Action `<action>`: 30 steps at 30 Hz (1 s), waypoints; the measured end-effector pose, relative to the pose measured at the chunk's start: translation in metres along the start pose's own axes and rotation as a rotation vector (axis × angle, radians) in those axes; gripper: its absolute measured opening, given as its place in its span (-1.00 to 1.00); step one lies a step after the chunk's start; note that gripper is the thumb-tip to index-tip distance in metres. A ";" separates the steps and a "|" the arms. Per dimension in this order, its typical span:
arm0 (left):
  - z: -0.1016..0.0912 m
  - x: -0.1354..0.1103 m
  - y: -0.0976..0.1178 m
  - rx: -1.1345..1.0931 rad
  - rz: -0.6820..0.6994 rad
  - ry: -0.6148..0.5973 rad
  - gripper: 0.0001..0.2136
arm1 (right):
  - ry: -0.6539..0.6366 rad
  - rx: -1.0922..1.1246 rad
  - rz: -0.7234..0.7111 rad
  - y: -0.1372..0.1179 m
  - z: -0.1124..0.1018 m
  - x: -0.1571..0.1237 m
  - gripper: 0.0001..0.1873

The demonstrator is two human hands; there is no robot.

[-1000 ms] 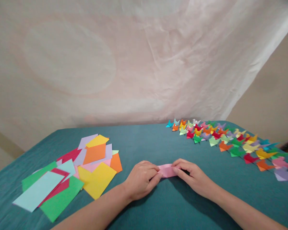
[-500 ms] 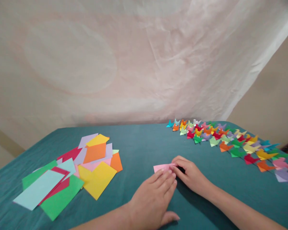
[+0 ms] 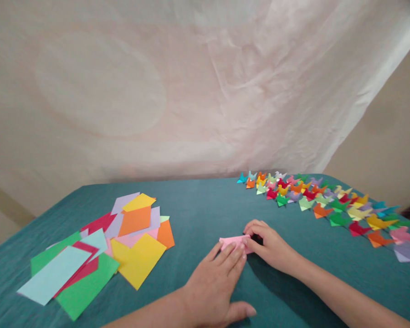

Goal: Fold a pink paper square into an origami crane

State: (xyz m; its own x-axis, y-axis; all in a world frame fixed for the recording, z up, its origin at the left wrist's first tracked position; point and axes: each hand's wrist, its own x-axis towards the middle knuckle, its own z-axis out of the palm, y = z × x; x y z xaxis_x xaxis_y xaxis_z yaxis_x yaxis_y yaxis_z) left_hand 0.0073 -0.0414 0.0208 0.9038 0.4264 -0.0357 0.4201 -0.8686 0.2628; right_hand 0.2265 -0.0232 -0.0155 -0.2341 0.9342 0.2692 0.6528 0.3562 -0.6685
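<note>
A small folded piece of pink paper (image 3: 233, 239) lies on the teal cloth in front of me, partly covered by my fingers. My left hand (image 3: 216, 278) is flat with fingers stretched out, its fingertips pressing on the pink paper and its thumb held apart. At the paper's right end, my right hand (image 3: 264, 241) pinches the edge between thumb and curled fingers. The exact shape of the fold under the fingers is hidden.
To the left is a loose pile of coloured paper sheets, with a yellow sheet (image 3: 141, 259) and a light blue sheet (image 3: 56, 273) on top. Rows of small folded paper birds (image 3: 323, 210) stand at the right. A pale cloth (image 3: 191, 91) hangs behind the teal-covered table (image 3: 198, 200).
My left fingers have shifted slightly left along the pink paper, and more of its right part now shows. My right hand keeps its pinch at about the same spot.
</note>
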 end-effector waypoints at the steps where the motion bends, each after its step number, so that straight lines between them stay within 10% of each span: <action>1: 0.000 0.000 0.000 -0.010 -0.009 -0.010 -0.29 | -0.018 -0.019 0.019 -0.001 -0.001 0.002 -0.91; 30: 0.001 0.002 -0.009 -0.076 -0.020 0.004 -0.32 | -0.100 0.045 0.063 0.001 -0.003 0.016 -0.86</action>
State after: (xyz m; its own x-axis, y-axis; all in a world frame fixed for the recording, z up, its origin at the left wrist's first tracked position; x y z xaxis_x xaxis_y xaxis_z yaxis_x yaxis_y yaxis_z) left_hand 0.0053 -0.0326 0.0174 0.8949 0.4446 -0.0379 0.4306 -0.8382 0.3345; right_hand 0.2255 -0.0080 -0.0097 -0.2655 0.9513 0.1567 0.6357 0.2949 -0.7133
